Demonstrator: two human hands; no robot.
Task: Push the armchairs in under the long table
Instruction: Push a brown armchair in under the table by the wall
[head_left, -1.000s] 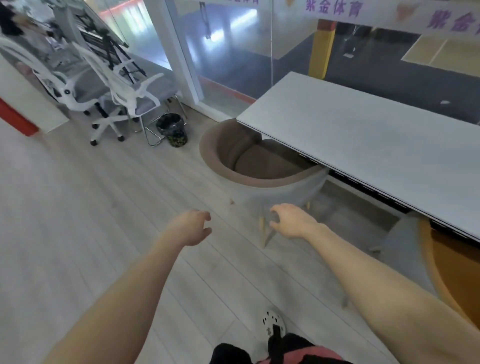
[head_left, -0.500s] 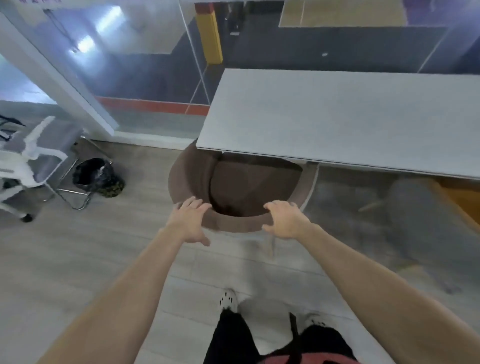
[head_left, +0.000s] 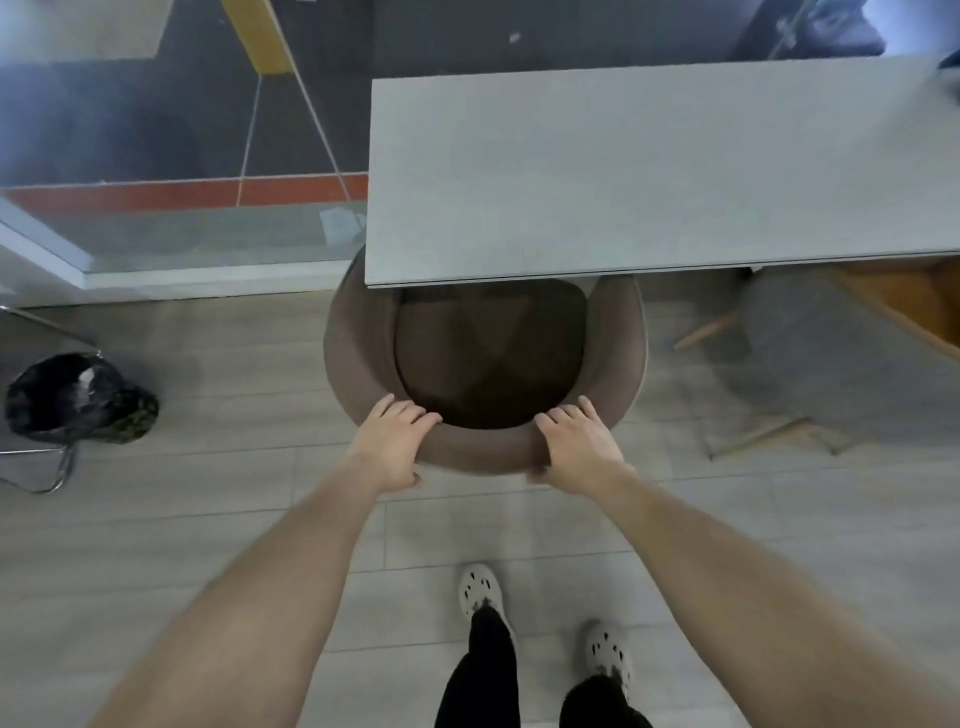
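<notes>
Brown armchair (head_left: 358, 353): front already under the near edge of the worktop (head_left: 649, 171), seat and curved back still out. Your left hand (head_left: 389, 447) and right hand (head_left: 579, 447) each wrap the back rim, fingers over the top, thumbs behind. Grey armchair (head_left: 810, 353), right of the brown one, is partly tucked and not yet squared. Half a second ago your hands only reached the rim; now they close on it, and you stand squarer behind the chair.
</notes>
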